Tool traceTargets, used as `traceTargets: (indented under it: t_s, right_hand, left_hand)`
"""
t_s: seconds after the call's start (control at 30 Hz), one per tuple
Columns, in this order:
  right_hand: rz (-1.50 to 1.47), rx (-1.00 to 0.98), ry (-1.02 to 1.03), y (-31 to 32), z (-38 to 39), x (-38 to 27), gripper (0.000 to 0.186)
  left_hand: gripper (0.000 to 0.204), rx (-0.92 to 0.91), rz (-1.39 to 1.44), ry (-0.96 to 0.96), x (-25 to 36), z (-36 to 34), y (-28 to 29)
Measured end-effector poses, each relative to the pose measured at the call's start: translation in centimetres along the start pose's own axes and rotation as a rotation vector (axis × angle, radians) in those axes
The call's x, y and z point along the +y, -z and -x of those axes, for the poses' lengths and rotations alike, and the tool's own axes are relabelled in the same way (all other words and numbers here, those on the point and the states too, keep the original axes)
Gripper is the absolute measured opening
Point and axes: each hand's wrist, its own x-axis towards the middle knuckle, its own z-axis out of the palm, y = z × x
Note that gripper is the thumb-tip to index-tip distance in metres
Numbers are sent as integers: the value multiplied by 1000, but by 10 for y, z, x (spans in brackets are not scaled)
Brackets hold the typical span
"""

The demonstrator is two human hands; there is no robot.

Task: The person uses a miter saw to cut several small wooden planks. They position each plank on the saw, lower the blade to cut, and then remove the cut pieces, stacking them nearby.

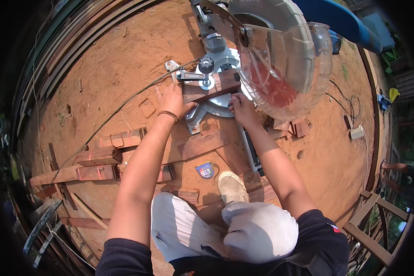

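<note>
A miter saw (221,60) with a clear guard (308,55) over its red blade (278,89) stands on the dirt. A dark wooden block (221,87) lies on its round metal base, under a clamp with a black knob (206,64). My left hand (172,101) grips the block's left end, fingers along the side and thumb at the near corner. My right hand (240,107) is curled at the block's near right edge, left of the blade guard; what its fingers hold is hidden.
Strapped wood pieces (96,156) lie at left, offcuts (299,129) at right. A blue tape measure (204,170) is beside my shoe (232,186). A cable (124,103) crosses the dirt. Long planks (78,20) line the upper left; a wooden frame (368,216) stands lower right.
</note>
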Motion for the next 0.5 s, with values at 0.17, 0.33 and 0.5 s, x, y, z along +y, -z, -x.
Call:
traceTargets:
  t_s: [0.17,0.33,0.5]
  right_hand:
    - [156,67,45,-11,-21,-12,24]
    - [80,64,33,-12,-21,-8,25]
    - [173,103,104,-14,-23,-6,26]
  left_hand:
    - [90,75,21,-65,-11,-4,-10]
    - [89,149,53,-123,-19,-8,-24]
    - [94,136,70,-116,-19,-10,-16]
